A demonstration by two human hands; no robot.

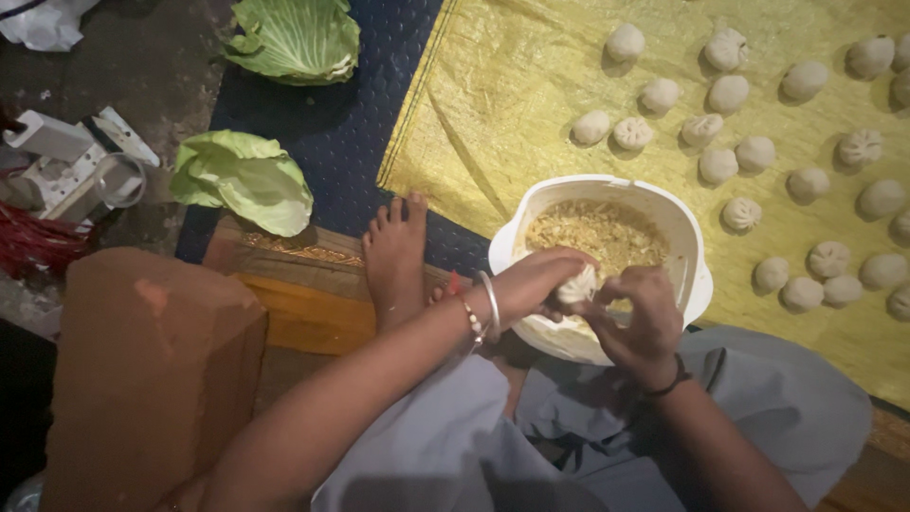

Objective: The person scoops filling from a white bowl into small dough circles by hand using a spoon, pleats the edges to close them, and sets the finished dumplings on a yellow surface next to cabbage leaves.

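My left hand (536,281) and my right hand (640,322) meet over the near rim of a white bowl (690,248), both pinched on one pale dumpling (577,284). The bowl holds crumbly yellowish filling (597,232). My left wrist wears a silver bangle and a bead bracelet, my right wrist a dark band. Several finished pleated dumplings (728,93) lie in loose rows on a yellow woven sheet (493,95) beyond the bowl.
My bare foot (396,256) rests on a wooden board (303,313) left of the bowl. Two green cabbage leaves (245,177) lie on a dark blue mat (351,123). A reddish block (142,370) stands at the near left, white clutter (66,161) beyond it.
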